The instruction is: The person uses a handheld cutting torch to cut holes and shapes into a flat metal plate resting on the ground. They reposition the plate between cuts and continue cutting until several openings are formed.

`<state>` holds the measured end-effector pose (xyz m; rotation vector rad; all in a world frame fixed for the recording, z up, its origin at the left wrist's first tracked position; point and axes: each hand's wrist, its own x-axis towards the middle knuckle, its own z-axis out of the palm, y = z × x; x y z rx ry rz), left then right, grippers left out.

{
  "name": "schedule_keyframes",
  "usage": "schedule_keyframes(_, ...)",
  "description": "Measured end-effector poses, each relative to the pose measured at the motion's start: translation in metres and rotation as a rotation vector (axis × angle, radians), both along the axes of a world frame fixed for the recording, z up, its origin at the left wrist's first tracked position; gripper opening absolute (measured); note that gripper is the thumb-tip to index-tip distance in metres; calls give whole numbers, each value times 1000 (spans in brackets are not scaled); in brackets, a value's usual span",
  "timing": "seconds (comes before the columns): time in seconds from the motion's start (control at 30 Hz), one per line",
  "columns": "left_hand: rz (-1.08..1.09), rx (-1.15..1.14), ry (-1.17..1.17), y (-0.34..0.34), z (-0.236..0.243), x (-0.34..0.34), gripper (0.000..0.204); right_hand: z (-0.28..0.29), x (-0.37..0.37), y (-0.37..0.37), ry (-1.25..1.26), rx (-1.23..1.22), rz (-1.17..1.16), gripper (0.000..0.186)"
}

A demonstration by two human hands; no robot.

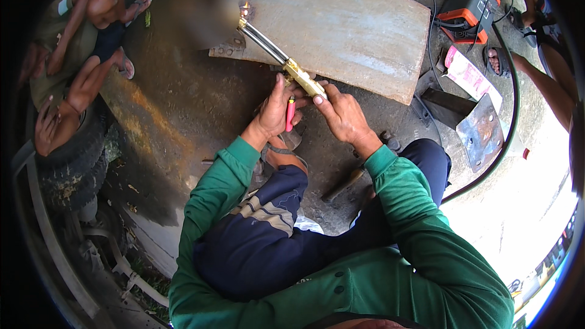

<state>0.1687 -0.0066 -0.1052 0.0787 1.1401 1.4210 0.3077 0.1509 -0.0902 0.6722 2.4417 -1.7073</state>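
Observation:
A brass cutting torch with long metal tubes slants up and to the left, and a small flame shows by its tip. My right hand is closed round the torch's brass body near its lower end. Beneath the torch, my left hand is closed on a slim pink lighter, its fingers close to the torch's valves; some of those fingers are hidden. The torch tip hangs over the left edge of a large, rust-stained steel plate.
Two people's legs and arms show at the left, by stacked tires. An orange-black machine with cables stands at the far right, near another person's sandaled foot. A bent steel bracket and a dark hose lie right.

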Motion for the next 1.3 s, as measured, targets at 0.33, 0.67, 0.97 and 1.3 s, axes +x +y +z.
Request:
schedule_keyframes(0.33,-409,-169,498,-38,68,-65,33,13,12,14,31,-146,-20,55)
schedule_keyframes(0.67,-97,-517,1688,-50,76,-244,44,18,6,18,289,-227,-365,83)
schedule_keyframes(0.97,-52,-506,1572,-47,95,-231,36,19,6,23,231,-248,-427,81)
schedule_keyframes(1.3,154,-923,1204,-300,114,-169,25,33,10,10,262,-305,-275,79)
